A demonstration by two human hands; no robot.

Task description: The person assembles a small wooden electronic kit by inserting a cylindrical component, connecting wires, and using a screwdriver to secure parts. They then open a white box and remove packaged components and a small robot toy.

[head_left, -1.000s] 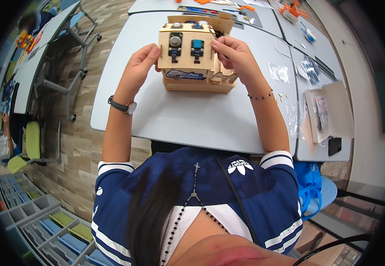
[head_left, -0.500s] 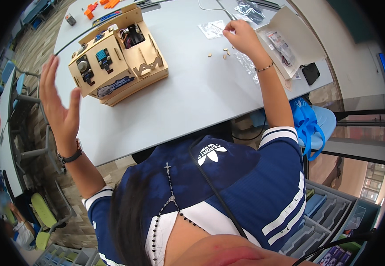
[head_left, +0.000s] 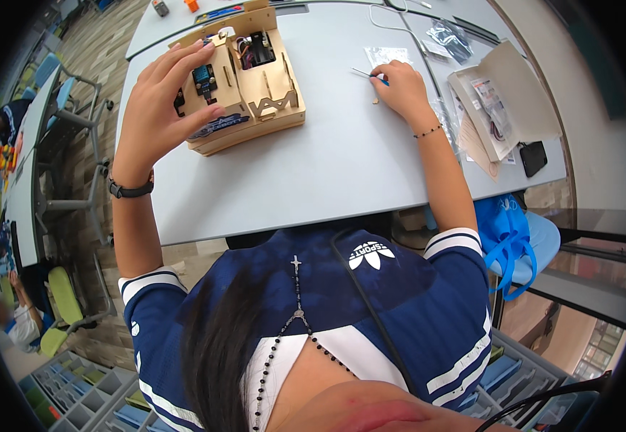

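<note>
A light wooden box (head_left: 248, 133) with electronic modules on its top stands at the left of the table. Over its left side is my left hand (head_left: 156, 119), open, with fingers stretched and thumb apart; whether it touches the box I cannot tell. A blue sensor board (head_left: 203, 75) shows between thumb and fingers. To the right of the box, my right hand (head_left: 406, 90) is closed on a small screwdriver (head_left: 382, 80) with a blue handle, its thin metal shaft pointing left. A small wooden piece (head_left: 375, 101) lies below the fingers.
Beyond my right hand lies a clear plastic bag (head_left: 387, 55). An open white carton (head_left: 503, 147) with packaged parts sits at the right, near a black pouch (head_left: 533, 158). A white cable (head_left: 392, 29) crosses the far side. A blue bag (head_left: 503, 237) rests on a chair.
My left hand has moved right, from beside the box to over it. My right hand has drawn nearer to me, hiding most of the small wooden pieces. The whole view has shifted.
</note>
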